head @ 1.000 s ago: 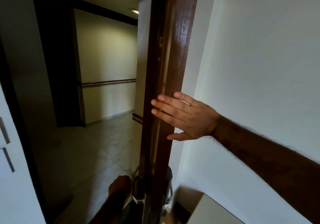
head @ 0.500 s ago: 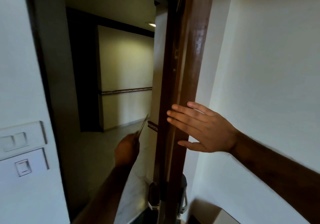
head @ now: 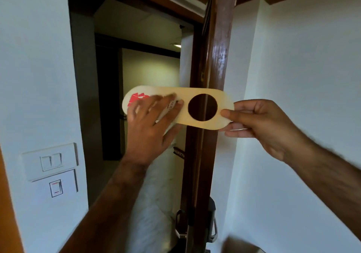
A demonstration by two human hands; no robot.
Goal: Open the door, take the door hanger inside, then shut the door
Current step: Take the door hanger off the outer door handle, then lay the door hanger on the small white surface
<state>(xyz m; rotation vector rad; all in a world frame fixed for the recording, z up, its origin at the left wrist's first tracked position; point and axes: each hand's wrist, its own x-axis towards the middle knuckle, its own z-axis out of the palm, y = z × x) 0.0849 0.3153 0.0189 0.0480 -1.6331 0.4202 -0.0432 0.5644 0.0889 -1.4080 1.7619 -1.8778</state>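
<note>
The pale oval cardboard door hanger [head: 195, 98] with a round hole lies with its long axis level, from nine to three o'clock, hole end at three, in front of the dark brown wooden door's [head: 216, 77] edge. The right hand [head: 261, 123] pinches the hole end; the left hand [head: 150, 123] lies open, fingers spread, on the red-printed end. The dim corridor [head: 136, 73] gapes beyond at ten o'clock; white wall switches [head: 50, 163] sit at eight.

Cream door hanger [head: 197, 124] with round hole held level across open brown door's [head: 218, 57] edge.
</note>
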